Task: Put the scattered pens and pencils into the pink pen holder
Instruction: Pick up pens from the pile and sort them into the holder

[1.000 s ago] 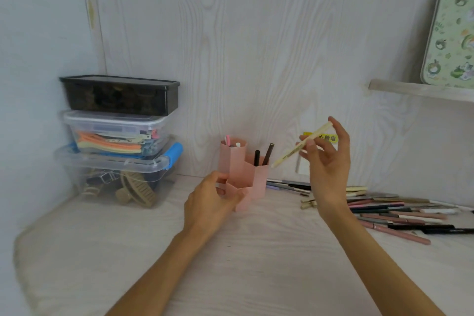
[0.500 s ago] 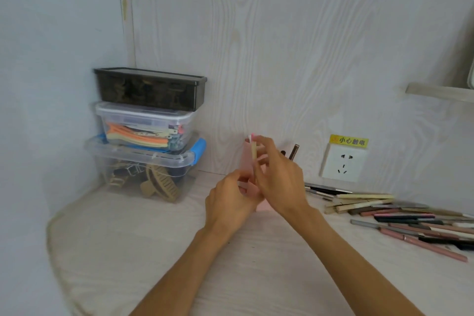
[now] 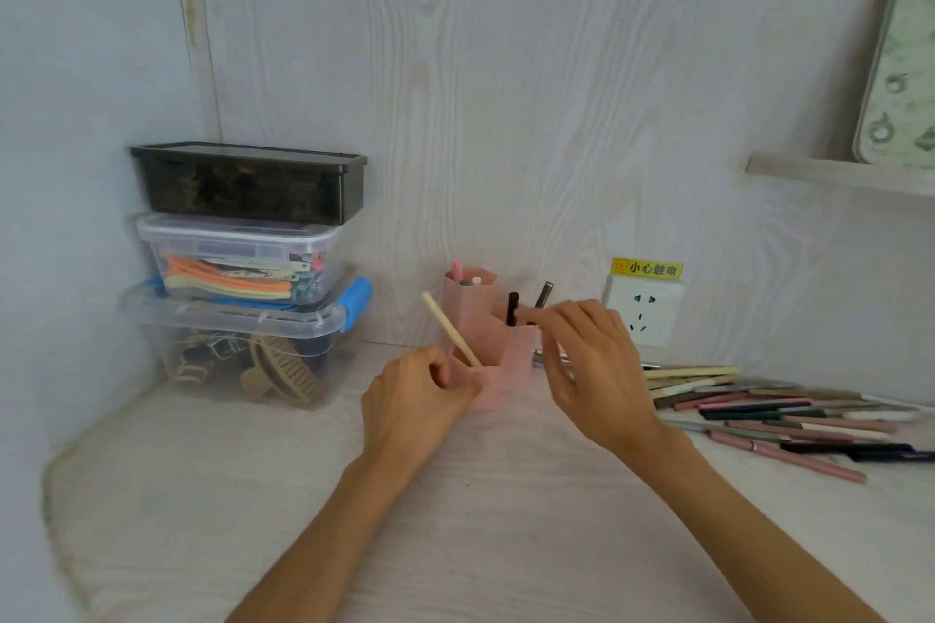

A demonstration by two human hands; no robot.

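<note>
The pink pen holder (image 3: 473,314) stands on the desk near the back wall. A cream pencil (image 3: 448,329) sits in its low front compartment and leans to the left. A black pen (image 3: 512,308) and a grey pen (image 3: 544,294) stick out of the middle compartment, and a pink pen tip (image 3: 457,270) shows in the tall one. My left hand (image 3: 410,400) grips the holder's front compartment. My right hand (image 3: 592,369) hovers just right of the holder, fingers loosely apart and holding nothing. Several scattered pens and pencils (image 3: 759,415) lie on the desk to the right.
Three stacked plastic boxes (image 3: 243,268) fill the back left corner. A wall socket (image 3: 642,314) with a yellow label sits behind the holder. A shelf (image 3: 835,177) at the upper right carries a green patterned tray (image 3: 900,66).
My right hand carried the cream pencil from the air to the holder, dropped it into the front compartment, and let go. My left hand kept its hold on the holder.
</note>
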